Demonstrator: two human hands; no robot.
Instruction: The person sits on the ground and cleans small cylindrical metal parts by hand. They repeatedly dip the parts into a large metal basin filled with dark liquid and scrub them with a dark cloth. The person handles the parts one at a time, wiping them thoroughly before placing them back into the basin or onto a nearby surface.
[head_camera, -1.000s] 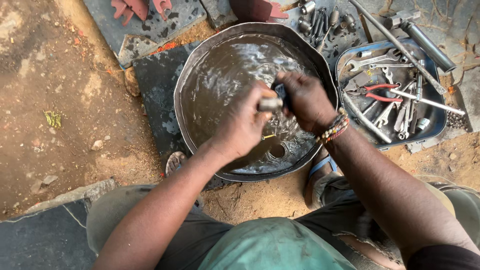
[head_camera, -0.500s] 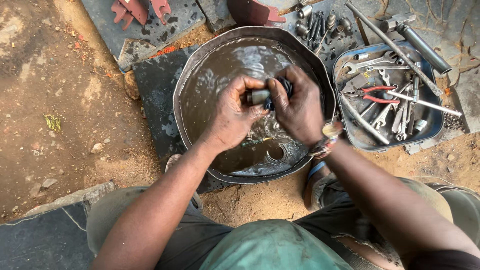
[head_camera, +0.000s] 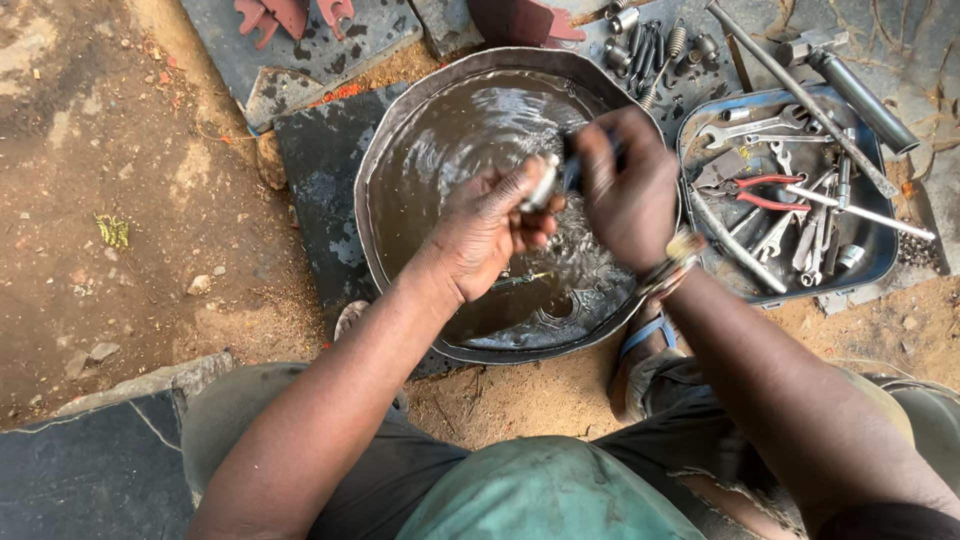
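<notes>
The person's left hand (head_camera: 490, 225) pinched a small pale metal part (head_camera: 541, 184) over the round metal basin (head_camera: 400, 130) of murky liquid, its grip pressed together on the part. The right hand (head_camera: 625, 190), at three o'clock of the left and touching it, was curled shut around a dark blue-handled tool (head_camera: 572, 172), probably a brush; its working end was hidden. The step in hand appeared to be scrubbing the part above the liquid. The next move would likely call for turning the part within the pinch to expose an uncleaned face. At three o'clock of the basin lay a blue tool tray (head_camera: 880, 262) holding spanners and red-handled pliers (head_camera: 765, 192); a long steel bar (head_camera: 800, 98) crossed it.
</notes>
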